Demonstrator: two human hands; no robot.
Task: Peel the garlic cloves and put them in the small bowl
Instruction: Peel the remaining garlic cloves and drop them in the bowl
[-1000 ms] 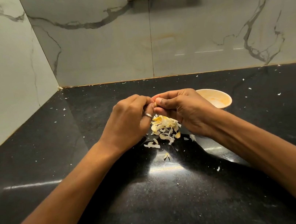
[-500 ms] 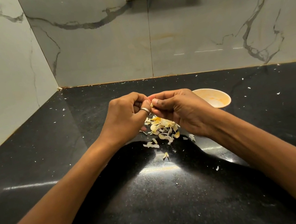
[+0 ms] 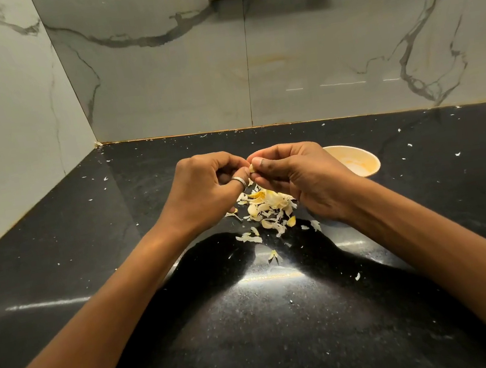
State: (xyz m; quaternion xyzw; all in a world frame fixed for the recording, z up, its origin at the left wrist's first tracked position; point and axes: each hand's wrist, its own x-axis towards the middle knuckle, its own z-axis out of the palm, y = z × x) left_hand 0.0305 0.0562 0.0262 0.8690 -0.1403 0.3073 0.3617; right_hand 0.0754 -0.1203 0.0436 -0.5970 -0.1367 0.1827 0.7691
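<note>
Above peel pile (image 3: 266,208), left hand (image 3: 204,189) and right hand (image 3: 300,175) both pinching garlic clove (image 3: 251,168), small bowl (image 3: 358,160) just beside.

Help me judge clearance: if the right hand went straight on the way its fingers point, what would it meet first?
Likely the left hand: the right hand points toward it across the garlic clove both pinch, with hardly any gap showing.
</note>
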